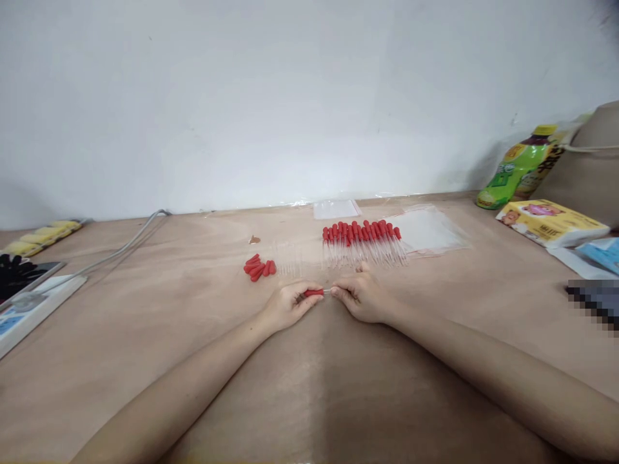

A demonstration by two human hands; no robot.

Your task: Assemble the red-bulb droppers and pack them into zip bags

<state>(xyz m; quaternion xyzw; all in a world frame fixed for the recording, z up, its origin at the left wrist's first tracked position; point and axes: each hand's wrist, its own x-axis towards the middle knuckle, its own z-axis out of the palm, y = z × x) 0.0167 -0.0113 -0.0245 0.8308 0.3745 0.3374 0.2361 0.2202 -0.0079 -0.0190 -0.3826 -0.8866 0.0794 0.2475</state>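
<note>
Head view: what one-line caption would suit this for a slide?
Left hand holds a red bulb, right hand a thin tube at its end; red-topped tubes lie beyond.

Green yellow-capped bottle point(512, 171) near wall point(290, 103) at right; yellow pack point(551, 220) just beside it; blue packet point(602, 254) nearer; at left, grey cable point(130, 242) running to white strip point(33, 317); yellow objects point(41, 238) behind.
</note>
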